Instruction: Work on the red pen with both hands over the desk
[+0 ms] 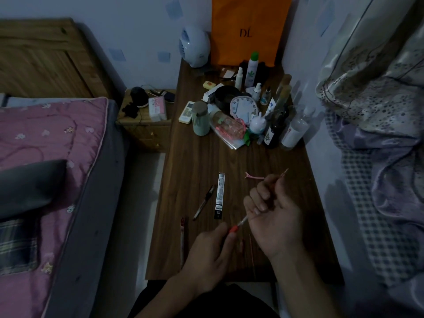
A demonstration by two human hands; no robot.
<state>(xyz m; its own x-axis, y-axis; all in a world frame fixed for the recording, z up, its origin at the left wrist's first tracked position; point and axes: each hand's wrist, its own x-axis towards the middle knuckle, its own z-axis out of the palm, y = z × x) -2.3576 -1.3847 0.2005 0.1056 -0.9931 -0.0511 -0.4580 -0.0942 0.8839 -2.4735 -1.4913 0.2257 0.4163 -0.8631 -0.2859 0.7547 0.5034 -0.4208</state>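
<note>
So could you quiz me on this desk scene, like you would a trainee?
1. True or false: the right hand holds a thin pen.
2. What does the left hand pinch? A) orange cap B) black pen C) pink clip
3. Fill in: the black pen lies just left of a long black ____ on the desk.

Key: 1 true; 2 A; 3 packet.

Bare forearms, dark lap clothing
</note>
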